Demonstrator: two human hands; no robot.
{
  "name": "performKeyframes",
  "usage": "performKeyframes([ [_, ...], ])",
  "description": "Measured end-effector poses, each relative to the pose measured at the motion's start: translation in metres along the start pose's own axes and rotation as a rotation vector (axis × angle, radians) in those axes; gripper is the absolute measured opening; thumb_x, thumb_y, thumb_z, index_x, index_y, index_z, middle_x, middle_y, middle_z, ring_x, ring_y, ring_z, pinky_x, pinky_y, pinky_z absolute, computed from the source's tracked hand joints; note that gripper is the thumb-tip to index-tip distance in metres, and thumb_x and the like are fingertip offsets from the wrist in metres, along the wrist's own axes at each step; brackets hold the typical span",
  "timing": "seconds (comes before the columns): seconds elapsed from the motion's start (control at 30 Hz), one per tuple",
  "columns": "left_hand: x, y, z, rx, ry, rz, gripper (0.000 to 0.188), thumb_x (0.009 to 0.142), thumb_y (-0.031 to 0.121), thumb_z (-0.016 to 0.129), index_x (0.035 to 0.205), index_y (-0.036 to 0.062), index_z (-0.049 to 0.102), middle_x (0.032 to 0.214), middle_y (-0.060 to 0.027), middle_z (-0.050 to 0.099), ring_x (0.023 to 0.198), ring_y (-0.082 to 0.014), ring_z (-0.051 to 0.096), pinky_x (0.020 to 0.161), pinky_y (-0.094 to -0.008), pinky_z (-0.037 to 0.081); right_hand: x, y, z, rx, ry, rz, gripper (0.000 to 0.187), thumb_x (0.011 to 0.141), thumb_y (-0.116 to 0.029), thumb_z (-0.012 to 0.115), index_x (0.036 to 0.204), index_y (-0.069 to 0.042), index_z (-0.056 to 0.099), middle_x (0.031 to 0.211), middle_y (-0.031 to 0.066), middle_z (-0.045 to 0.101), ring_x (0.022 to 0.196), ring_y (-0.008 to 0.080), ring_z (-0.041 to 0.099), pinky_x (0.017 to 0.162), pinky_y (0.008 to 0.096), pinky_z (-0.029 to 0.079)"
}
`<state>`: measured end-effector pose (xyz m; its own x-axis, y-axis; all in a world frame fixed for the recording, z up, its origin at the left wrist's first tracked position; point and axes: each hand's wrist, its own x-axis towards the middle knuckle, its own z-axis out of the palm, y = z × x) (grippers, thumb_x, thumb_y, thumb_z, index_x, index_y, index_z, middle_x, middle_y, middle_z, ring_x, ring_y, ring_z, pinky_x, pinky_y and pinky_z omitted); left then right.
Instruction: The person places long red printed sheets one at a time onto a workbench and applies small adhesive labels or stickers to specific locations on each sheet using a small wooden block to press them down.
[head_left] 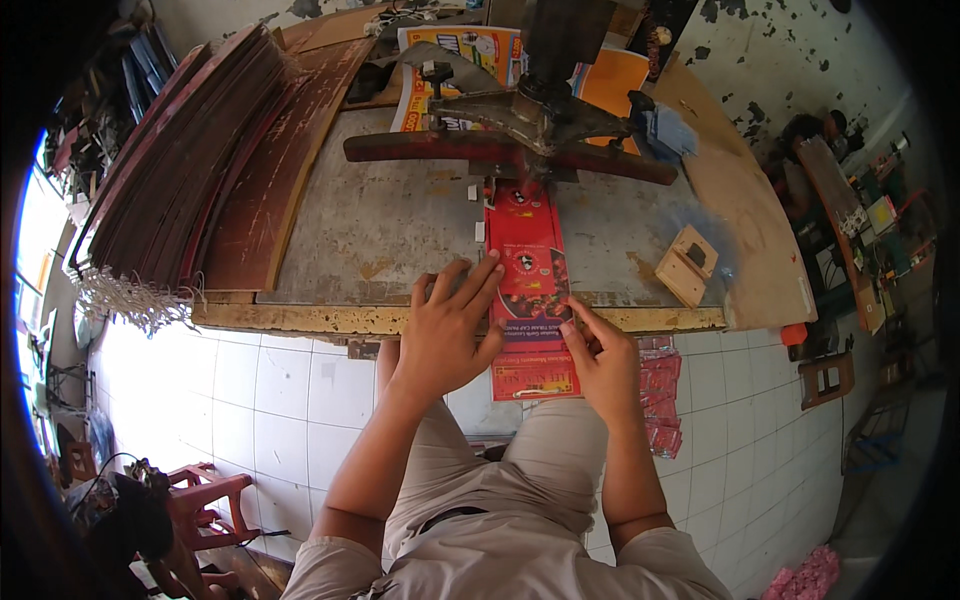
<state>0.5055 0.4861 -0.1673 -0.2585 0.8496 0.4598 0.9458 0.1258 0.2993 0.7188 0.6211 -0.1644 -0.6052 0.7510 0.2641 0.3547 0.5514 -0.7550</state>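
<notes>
A long red printed strip (528,240) lies flat on the grey metal worktable, its far end under the head of a press (535,125). Its near end hangs past the table's front edge, above my lap. My left hand (450,325) rests with fingers spread, the fingertips touching the strip's left edge. At the right edge, the thumb and forefinger of my right hand (603,360) pinch the strip near the table front. Two small white pieces (479,232) sit beside the strip on its left. What is directly beneath the press head is hidden.
A leaning row of dark red boards (190,160) with frayed strings fills the table's left side. A small wooden block (686,265) lies at the right. Red packets (658,395) are on the tiled floor under the table, and a red stool (210,500) stands lower left.
</notes>
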Motion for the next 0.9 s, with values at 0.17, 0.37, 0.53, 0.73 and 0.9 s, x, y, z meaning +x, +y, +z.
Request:
performKeyframes([
  [0.17,-0.0005,-0.0005,0.0015,0.001,0.000,-0.002,0.070,0.098,0.033,0.069,0.164,0.0081,0.059,0.175,-0.0031,0.054,0.148,-0.0354,0.053,0.124,-0.0596,0.037,-0.0003,-0.0024,-0.0004,0.019,0.005,0.015,0.038,0.106,-0.015,0.081,0.142,-0.004,0.078,0.080,0.0084,0.073,0.064,0.0130,0.063,0.064,0.0321,0.054],
  [0.37,-0.0008,-0.0002,0.0018,0.007,-0.006,-0.004,0.070,0.099,0.033,0.068,0.164,0.0084,0.058,0.175,-0.0028,0.054,0.149,-0.0358,0.053,0.124,-0.0595,0.036,-0.0002,-0.0056,-0.0015,0.022,0.001,0.022,0.038,0.107,-0.016,0.080,0.143,-0.004,0.077,0.079,0.0077,0.072,0.064,0.0127,0.063,0.064,0.0320,0.054],
  [0.53,0.0000,0.0005,0.0019,0.004,-0.013,-0.005,0.070,0.100,0.033,0.067,0.164,0.0088,0.059,0.175,-0.0029,0.054,0.149,-0.0360,0.053,0.124,-0.0595,0.036,-0.0008,-0.0037,-0.0014,0.019,0.003,0.023,0.038,0.108,-0.017,0.080,0.143,-0.004,0.077,0.080,0.0077,0.072,0.066,0.0125,0.063,0.064,0.0320,0.054],
  [0.73,-0.0002,0.0007,0.0026,0.013,-0.018,-0.006,0.070,0.100,0.034,0.066,0.165,0.0099,0.058,0.176,-0.0022,0.053,0.150,-0.0359,0.052,0.124,-0.0599,0.035,-0.0007,-0.0044,-0.0021,0.027,0.001,0.028,0.039,0.108,-0.017,0.080,0.144,-0.004,0.076,0.080,0.0077,0.071,0.066,0.0122,0.063,0.064,0.0321,0.054],
  [0.9,0.0000,0.0017,0.0020,0.015,-0.022,-0.006,0.070,0.100,0.033,0.066,0.166,0.0101,0.057,0.176,-0.0017,0.053,0.150,-0.0361,0.052,0.124,-0.0602,0.036,-0.0014,-0.0057,-0.0029,0.030,0.000,0.033,0.039,0.108,-0.016,0.080,0.145,-0.004,0.076,0.080,0.0075,0.071,0.066,0.0117,0.063,0.064,0.0321,0.054],
])
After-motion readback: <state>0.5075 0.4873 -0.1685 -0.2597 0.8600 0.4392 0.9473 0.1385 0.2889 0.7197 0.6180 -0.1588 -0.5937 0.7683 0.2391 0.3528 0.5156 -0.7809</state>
